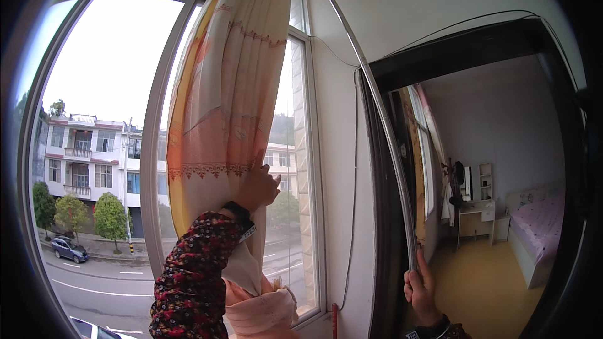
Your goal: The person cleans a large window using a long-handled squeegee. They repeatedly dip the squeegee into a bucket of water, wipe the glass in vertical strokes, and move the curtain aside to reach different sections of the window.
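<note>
1 pole [389,130] held (right grip [423,290]); left grip [257,189] at curtain [229,94].

Hanging in vert. folds: cream/orange curtain [245,81] w/ red-brown patterned bands, yellow strip along L edge, top cut off, lower part partly hidden. Set steeply to its R: long, slim, silvery pole [377,94], blk head up nr curtain top, contact unclear.

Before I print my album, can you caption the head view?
By a window, left hand at the curtain, right hand holding a pole.
</note>
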A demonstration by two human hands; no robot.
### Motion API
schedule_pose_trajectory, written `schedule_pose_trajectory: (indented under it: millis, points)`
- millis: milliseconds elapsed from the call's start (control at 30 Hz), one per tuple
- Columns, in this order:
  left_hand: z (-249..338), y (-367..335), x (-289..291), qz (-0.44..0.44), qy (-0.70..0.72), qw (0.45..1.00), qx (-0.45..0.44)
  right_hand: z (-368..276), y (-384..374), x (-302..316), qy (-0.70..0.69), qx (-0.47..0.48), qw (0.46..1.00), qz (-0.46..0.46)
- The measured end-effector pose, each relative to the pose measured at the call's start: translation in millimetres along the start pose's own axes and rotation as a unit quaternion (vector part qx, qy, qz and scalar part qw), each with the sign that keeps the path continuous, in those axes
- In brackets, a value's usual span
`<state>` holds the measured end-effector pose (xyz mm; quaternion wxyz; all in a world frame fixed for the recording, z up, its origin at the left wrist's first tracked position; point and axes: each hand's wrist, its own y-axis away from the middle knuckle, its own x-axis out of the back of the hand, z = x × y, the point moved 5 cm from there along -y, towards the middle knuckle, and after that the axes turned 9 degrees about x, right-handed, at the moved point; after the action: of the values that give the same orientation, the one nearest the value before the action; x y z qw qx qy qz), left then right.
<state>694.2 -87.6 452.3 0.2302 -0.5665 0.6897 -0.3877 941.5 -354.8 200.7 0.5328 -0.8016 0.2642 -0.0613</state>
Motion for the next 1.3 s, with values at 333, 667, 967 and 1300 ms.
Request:
schedule_pose_trajectory:
  millis: [333,667,967,1300]
  points:
    - [-38,6,-7,0.019,0.033,0.997,0.060,8,-161,-54,0.044,0.063,0.997,-0.014]
    - [-67,18,0,0.095,0.224,0.964,0.110,-26,-308,-153,0.187,0.171,0.967,0.027]
    - [-55,5,10,0.103,0.150,0.981,0.062,-21,-388,-163,0.378,0.272,0.882,0.064]
    - [-55,33,23,0.061,0.119,0.989,0.055,-20,-436,-184,0.450,0.379,0.803,0.097]
